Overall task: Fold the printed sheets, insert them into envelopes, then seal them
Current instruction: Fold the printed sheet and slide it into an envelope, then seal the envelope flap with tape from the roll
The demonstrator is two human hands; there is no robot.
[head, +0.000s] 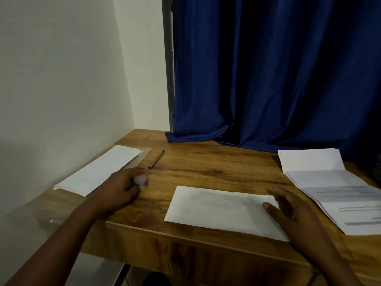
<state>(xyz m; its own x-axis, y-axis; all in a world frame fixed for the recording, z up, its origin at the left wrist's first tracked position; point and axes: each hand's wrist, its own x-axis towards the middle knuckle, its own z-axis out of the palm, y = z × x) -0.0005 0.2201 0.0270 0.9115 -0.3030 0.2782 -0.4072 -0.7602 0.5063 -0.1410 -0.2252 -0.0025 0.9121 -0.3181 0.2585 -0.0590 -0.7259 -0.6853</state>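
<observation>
Looks like sealing time: left hand [120, 187] grips the glue stick [141, 181], right hand [288, 209] lies relaxed on the near-centre envelope [220, 211], so I'd pin it flat before gluing.

Place read as a home room, a desk corner serving as a small workspace. A wooden desk [206, 168] stood pushed into the corner against a plain pale wall [61, 79]. A deep blue curtain [268, 69] hung behind, its hem pooled on the desktop beside a grey frame [169, 58]. Paperwork lay about: envelopes [99, 170] at left, printed sheets [329, 186] at right, a pen [156, 158] near the wall. Light was dim.
</observation>
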